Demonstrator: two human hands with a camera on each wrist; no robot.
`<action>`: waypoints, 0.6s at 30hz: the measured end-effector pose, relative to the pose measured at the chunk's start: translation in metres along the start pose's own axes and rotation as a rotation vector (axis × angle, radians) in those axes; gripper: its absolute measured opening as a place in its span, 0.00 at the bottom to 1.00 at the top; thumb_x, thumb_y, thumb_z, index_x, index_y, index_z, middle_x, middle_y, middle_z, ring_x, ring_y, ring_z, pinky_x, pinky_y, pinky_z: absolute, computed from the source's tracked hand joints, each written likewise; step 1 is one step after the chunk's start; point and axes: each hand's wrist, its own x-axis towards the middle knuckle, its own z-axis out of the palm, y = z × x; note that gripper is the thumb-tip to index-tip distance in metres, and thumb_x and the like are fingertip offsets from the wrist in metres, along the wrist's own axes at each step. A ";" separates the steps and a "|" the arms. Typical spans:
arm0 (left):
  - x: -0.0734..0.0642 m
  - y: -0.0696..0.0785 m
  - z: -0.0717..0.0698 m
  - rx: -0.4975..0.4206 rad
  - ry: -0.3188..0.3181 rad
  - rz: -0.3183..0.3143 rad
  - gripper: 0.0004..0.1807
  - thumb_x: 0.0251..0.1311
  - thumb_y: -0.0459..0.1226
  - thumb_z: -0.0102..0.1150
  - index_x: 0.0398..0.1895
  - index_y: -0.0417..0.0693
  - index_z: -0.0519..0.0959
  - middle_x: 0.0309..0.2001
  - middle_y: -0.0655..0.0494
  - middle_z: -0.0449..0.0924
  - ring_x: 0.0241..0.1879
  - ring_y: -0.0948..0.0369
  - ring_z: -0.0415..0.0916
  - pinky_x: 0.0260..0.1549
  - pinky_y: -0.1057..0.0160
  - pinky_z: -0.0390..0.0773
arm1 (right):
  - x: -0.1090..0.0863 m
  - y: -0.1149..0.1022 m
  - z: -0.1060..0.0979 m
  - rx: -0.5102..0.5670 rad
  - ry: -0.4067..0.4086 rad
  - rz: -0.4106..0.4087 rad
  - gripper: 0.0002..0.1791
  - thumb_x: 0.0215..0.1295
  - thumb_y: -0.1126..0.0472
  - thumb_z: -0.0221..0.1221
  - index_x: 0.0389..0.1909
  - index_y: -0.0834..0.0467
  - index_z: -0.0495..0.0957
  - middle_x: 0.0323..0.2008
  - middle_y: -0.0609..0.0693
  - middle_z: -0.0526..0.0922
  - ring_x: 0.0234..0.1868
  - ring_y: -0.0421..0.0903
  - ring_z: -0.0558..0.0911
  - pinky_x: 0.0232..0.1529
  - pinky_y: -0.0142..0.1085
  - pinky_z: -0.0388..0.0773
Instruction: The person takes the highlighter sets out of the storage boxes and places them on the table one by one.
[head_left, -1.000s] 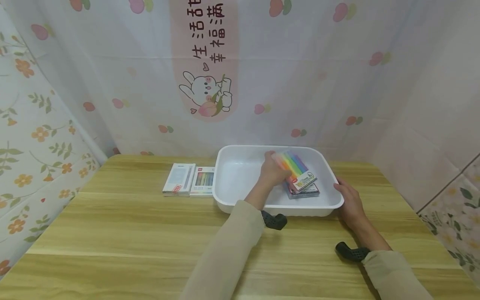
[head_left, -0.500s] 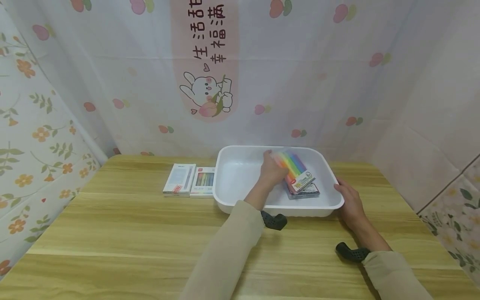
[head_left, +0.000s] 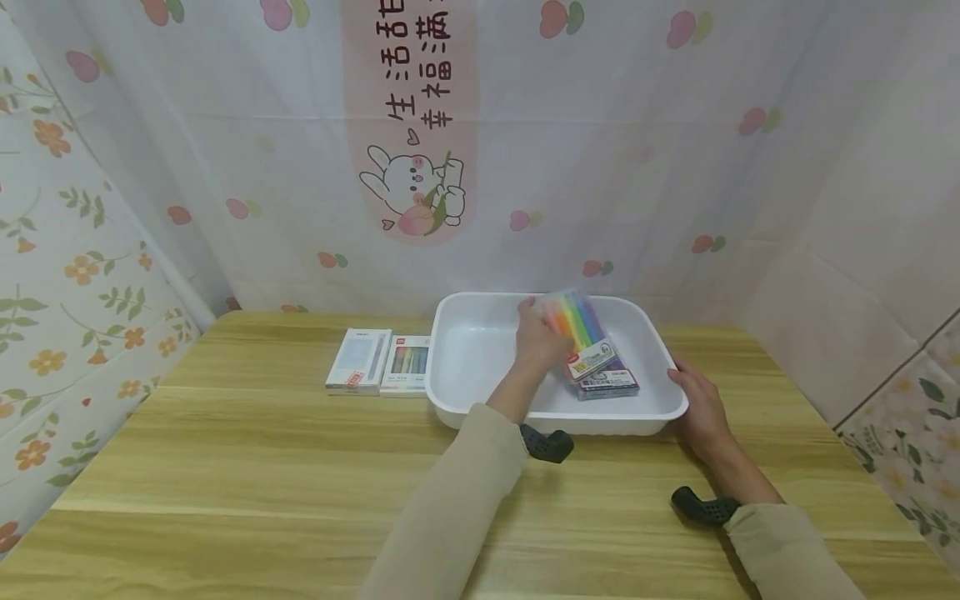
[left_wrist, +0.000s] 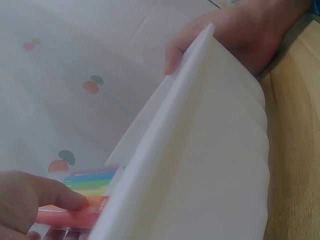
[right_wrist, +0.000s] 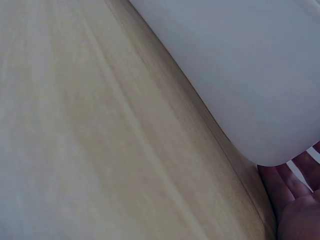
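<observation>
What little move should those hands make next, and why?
Probably lift the rainbow pack out of the white tray: the left hand grips it over a second pack, the right hand holds the tray's corner, and boxes lie outside on the table.

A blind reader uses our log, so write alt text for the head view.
A person's left hand holds a rainbow pack, partly hiding another pack in a white tray, while the right hand grips the tray's near right corner. Two boxes lie left of the tray on a wooden table, before a printed cloth.
</observation>
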 end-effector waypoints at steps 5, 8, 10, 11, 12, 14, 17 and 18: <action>-0.002 0.001 -0.002 -0.032 0.006 0.009 0.40 0.51 0.22 0.65 0.70 0.45 0.66 0.59 0.43 0.78 0.55 0.50 0.78 0.56 0.54 0.82 | 0.001 0.001 0.000 0.008 -0.003 0.000 0.33 0.82 0.48 0.35 0.77 0.65 0.56 0.73 0.69 0.61 0.50 0.20 0.75 0.48 0.17 0.76; -0.003 0.000 -0.003 -0.040 -0.008 0.041 0.37 0.49 0.20 0.63 0.67 0.45 0.71 0.60 0.44 0.78 0.56 0.50 0.77 0.54 0.54 0.83 | 0.000 0.000 0.000 0.014 0.001 0.011 0.33 0.82 0.48 0.35 0.77 0.66 0.56 0.74 0.70 0.61 0.50 0.19 0.75 0.48 0.17 0.76; -0.003 -0.001 -0.003 -0.042 -0.022 0.059 0.37 0.48 0.19 0.63 0.66 0.45 0.73 0.59 0.44 0.79 0.55 0.50 0.77 0.51 0.54 0.84 | -0.001 -0.001 0.000 0.007 -0.001 0.010 0.34 0.82 0.47 0.35 0.77 0.66 0.55 0.73 0.72 0.59 0.50 0.19 0.75 0.48 0.16 0.76; -0.003 -0.002 -0.002 -0.044 -0.032 0.063 0.36 0.49 0.19 0.63 0.66 0.45 0.73 0.58 0.45 0.79 0.54 0.50 0.78 0.50 0.54 0.85 | -0.001 -0.001 0.000 0.003 -0.001 0.010 0.34 0.82 0.47 0.34 0.77 0.66 0.55 0.73 0.73 0.59 0.50 0.19 0.74 0.48 0.16 0.76; -0.002 -0.002 -0.002 -0.041 -0.040 0.067 0.37 0.50 0.19 0.63 0.66 0.46 0.73 0.59 0.45 0.78 0.54 0.51 0.78 0.51 0.54 0.84 | -0.001 -0.001 0.000 0.006 0.000 0.011 0.34 0.82 0.47 0.35 0.77 0.66 0.55 0.73 0.73 0.59 0.50 0.19 0.74 0.48 0.16 0.76; -0.002 -0.003 -0.002 -0.039 -0.059 0.072 0.37 0.52 0.20 0.63 0.68 0.47 0.72 0.60 0.45 0.78 0.54 0.51 0.78 0.52 0.54 0.84 | -0.001 -0.001 0.000 0.002 -0.003 0.005 0.34 0.82 0.47 0.34 0.77 0.66 0.55 0.73 0.73 0.59 0.50 0.18 0.74 0.48 0.16 0.76; -0.001 -0.002 -0.001 -0.037 -0.083 0.071 0.38 0.53 0.21 0.63 0.70 0.48 0.70 0.62 0.46 0.77 0.57 0.50 0.78 0.55 0.54 0.83 | -0.001 -0.001 0.000 0.016 -0.003 0.004 0.34 0.82 0.47 0.35 0.77 0.66 0.55 0.73 0.73 0.59 0.50 0.19 0.75 0.47 0.17 0.77; -0.001 -0.002 -0.002 -0.039 -0.090 0.070 0.38 0.54 0.21 0.63 0.70 0.48 0.70 0.62 0.46 0.77 0.58 0.50 0.78 0.56 0.54 0.83 | 0.000 -0.001 0.000 0.023 -0.002 0.003 0.34 0.82 0.48 0.36 0.77 0.67 0.55 0.73 0.72 0.59 0.50 0.19 0.76 0.47 0.17 0.77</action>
